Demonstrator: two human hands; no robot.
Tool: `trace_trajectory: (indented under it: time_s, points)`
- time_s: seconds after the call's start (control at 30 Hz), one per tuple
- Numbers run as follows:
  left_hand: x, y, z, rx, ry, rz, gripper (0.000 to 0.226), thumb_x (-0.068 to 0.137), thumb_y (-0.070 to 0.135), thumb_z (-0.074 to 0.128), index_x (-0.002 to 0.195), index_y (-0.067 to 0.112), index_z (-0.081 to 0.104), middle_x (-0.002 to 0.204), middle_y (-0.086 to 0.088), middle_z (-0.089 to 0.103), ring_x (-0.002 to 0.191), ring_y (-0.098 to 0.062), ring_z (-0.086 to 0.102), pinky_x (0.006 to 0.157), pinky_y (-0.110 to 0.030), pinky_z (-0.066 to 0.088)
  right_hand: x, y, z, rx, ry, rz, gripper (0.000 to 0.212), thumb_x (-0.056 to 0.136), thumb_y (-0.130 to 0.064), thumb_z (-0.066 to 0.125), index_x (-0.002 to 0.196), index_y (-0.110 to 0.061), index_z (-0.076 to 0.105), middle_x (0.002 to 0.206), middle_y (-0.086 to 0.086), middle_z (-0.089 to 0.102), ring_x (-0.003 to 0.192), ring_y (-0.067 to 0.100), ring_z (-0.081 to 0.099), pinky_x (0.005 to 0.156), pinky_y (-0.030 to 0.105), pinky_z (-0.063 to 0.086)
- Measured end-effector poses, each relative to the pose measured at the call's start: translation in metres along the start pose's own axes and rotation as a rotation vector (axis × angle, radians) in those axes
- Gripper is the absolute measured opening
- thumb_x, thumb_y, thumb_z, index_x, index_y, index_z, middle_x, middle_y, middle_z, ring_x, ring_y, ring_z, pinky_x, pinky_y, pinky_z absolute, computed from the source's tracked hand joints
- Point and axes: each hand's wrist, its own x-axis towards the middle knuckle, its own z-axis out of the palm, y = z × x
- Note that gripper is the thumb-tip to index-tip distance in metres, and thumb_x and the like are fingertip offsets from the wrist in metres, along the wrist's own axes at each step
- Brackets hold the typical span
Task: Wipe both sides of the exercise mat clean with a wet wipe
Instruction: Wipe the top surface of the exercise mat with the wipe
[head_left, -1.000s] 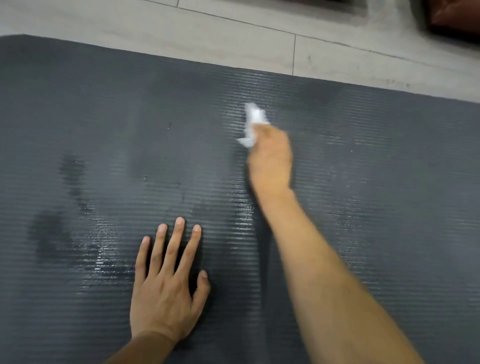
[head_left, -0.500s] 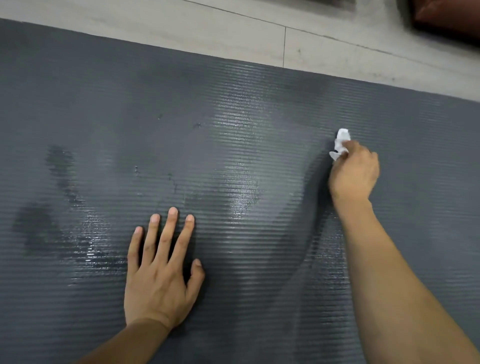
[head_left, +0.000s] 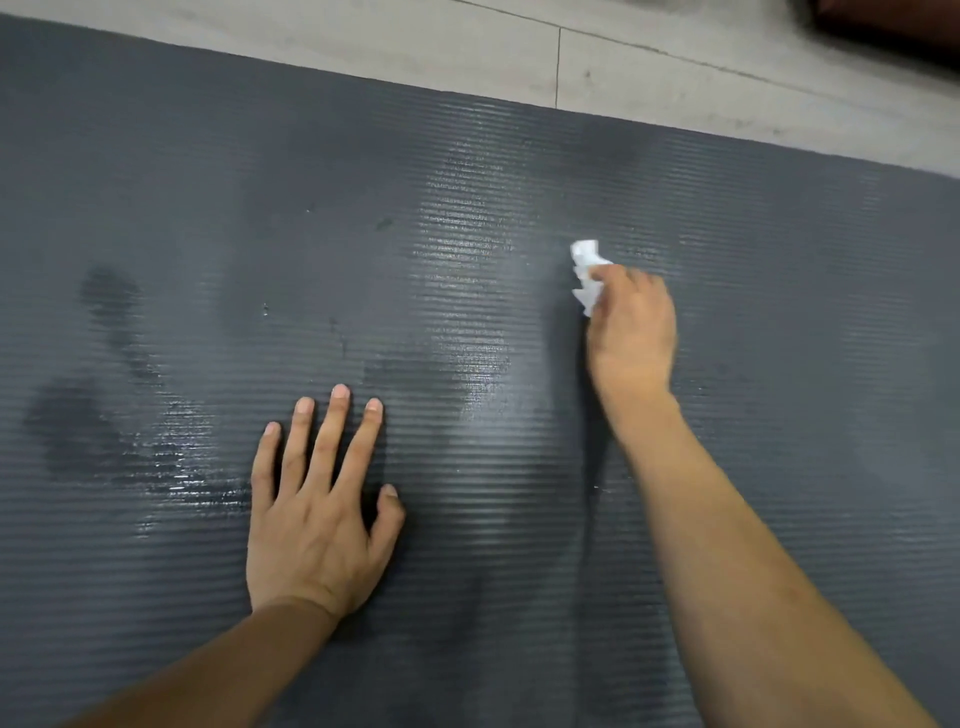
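A dark grey ribbed exercise mat (head_left: 779, 364) fills most of the view, with wet shiny streaks down its middle and dark damp patches at the left. My right hand (head_left: 631, 332) grips a crumpled white wet wipe (head_left: 587, 273) and presses it on the mat right of centre; most of the wipe is hidden under the fingers. My left hand (head_left: 317, 499) lies flat on the mat at lower centre, fingers straight and spread.
Pale floor tiles (head_left: 467, 47) run along the mat's far edge. A dark reddish-brown object (head_left: 893, 21) sits at the top right corner. Small specks (head_left: 383, 223) dot the mat left of the wet streak.
My right hand with the wipe swept right across the mat, then came back a little to the left. My left hand stayed pressed in place.
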Motion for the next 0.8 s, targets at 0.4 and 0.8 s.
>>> trace_trajectory:
  time_s: [0.4, 0.8]
  points:
    - [0.000, -0.002, 0.005, -0.002, 0.055, 0.014, 0.071, 0.092, 0.045, 0.041, 0.155, 0.012, 0.043, 0.168, -0.011, 0.028, 0.156, -0.035, 0.023, 0.125, -0.059, 0.018, -0.061, -0.186, 0.006, 0.424, -0.226, -0.430, 0.031, 0.080, -0.008, 0.055, 0.105, -0.014, 0.072, 0.103, 0.004, 0.069, 0.096, 0.027, 0.059, 0.087, 0.039, 0.047]
    - [-0.001, 0.001, 0.004, -0.005, 0.092, 0.001, 0.071, 0.093, 0.043, 0.044, 0.160, 0.020, 0.035, 0.168, -0.008, 0.028, 0.156, -0.034, 0.024, 0.126, -0.056, 0.016, -0.047, -0.037, -0.019, 0.244, 0.049, 0.292, 0.032, 0.076, 0.004, 0.053, 0.098, -0.008, 0.073, 0.093, 0.016, 0.068, 0.086, 0.038, 0.060, 0.076, 0.042, 0.046]
